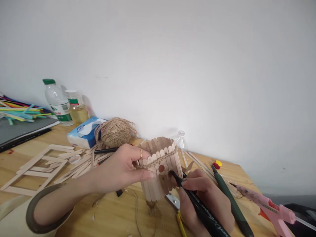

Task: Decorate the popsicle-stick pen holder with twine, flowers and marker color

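My left hand (125,166), with a ring on one finger, grips the upper rim of a round holder made of craft sticks (150,189). Twine (161,160) runs around the holder near its top. A flower shape of small wooden discs with a brown centre (161,169) sits on its side. My right hand (207,200) is closed around a black marker pen (197,200). The marker's tip meets or nearly meets a darker brown part beside the flower; contact is hard to make out. The holder's base is tilted and partly shadowed.
A ball of twine (116,132), a tissue pack (86,131) and two bottles stand at the back left. Loose craft sticks (79,169) and stick frames (37,171) lie at left. A pink glue gun (269,204) and a dark green tool (232,200) lie at right.
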### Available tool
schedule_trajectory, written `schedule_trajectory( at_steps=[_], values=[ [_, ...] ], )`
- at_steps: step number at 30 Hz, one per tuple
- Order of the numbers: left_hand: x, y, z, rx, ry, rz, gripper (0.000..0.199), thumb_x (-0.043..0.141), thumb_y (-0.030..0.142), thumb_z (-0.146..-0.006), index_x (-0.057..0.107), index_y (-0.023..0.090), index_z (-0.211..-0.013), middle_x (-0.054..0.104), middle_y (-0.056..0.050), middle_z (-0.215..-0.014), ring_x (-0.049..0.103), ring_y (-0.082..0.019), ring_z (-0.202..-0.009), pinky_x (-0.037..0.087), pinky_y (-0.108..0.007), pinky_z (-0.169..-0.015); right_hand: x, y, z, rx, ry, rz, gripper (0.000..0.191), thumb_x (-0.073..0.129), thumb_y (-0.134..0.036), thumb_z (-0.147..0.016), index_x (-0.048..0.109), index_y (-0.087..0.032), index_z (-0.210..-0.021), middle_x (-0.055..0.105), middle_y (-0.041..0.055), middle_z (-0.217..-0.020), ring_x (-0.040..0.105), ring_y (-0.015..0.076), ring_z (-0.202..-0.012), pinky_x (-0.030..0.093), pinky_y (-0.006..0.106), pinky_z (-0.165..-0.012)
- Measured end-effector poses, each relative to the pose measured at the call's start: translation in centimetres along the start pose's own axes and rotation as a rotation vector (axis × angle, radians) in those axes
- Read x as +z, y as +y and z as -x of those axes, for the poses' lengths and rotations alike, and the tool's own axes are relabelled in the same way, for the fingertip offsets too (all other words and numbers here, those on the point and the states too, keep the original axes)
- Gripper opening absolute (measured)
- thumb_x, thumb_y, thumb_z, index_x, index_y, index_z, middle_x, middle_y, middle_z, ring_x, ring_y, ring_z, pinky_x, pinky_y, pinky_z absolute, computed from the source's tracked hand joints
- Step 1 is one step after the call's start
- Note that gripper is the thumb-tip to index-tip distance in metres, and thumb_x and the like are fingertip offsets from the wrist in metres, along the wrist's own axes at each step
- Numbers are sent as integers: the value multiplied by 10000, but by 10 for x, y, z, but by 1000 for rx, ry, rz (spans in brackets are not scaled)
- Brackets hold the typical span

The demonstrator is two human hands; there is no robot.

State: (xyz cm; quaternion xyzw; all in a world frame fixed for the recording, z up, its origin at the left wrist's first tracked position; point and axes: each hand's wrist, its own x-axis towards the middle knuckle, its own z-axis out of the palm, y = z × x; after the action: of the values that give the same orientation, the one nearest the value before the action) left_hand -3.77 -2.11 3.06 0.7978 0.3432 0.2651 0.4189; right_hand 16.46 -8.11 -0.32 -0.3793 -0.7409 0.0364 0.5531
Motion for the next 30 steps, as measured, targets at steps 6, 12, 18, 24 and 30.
schedule_trajectory(
  at_steps=[6,12,18,24,30],
  values=[
    [2,3,2,24,40,-74,278,553,338,-788,493,158,-585,397,45,-577,393,-103,-578,303,-219,-546,-1,2,-1,-24,-32,18,203,496,-29,-796,461,-226,-828,443,-31,-642,401,96,-488,306,224,-429],
    [2,0,1,30,35,-48,270,553,350,-802,511,156,-619,428,39,-605,411,-109,-605,319,-221,-571,0,2,-1,-23,-22,28,211,518,-29,-772,460,-226,-821,441,-38,-639,385,85,-471,286,218,-417],
    [2,1,3,10,31,-56,269,550,348,-794,521,153,-612,431,37,-594,413,-113,-596,307,-231,-556,-3,0,-1,-35,-55,21,226,518,-18,-764,467,-224,-844,444,-34,-651,409,90,-492,311,219,-432],
    [2,2,3,-15,48,-83,239,547,329,-783,547,147,-629,477,29,-618,445,-120,-618,316,-236,-574,-1,3,0,-28,-26,27,214,518,-24,-768,461,-222,-827,456,-33,-647,423,93,-497,317,221,-433],
    [3,4,3,-22,49,-95,240,531,308,-788,501,158,-602,418,44,-595,407,-108,-601,306,-226,-562,-2,3,-1,-33,-40,16,209,512,-21,-779,468,-218,-830,456,-33,-650,418,87,-501,319,209,-434]
  ],
)
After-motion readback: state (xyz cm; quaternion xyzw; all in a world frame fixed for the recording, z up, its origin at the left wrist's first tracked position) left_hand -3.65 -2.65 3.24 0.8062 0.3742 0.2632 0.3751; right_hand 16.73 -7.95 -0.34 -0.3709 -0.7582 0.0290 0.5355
